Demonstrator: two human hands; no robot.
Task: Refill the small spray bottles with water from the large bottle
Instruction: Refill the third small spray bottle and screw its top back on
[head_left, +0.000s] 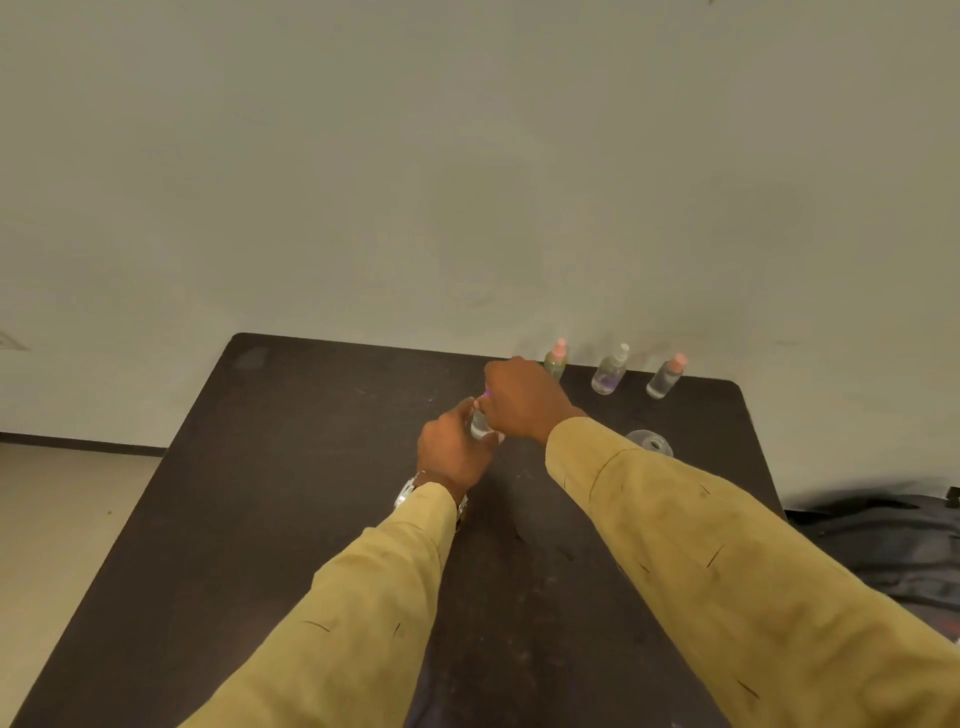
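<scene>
My left hand (452, 449) grips the body of a small clear spray bottle (480, 428) above the middle of the dark table (291, 467). My right hand (519, 400) is closed over that bottle's pinkish top, which is mostly hidden. Three more small spray bottles stand along the far right edge: a greenish one with a pink cap (556, 359), a clear one with purple at its base and a white cap (610, 371), and a clear one with a pink cap (667, 376). A clear container (649, 441), seen from above, stands just beyond my right forearm.
A plain pale wall rises behind the table. A dark bag (883, 540) lies off the table's right side. Light floor shows to the left of the table.
</scene>
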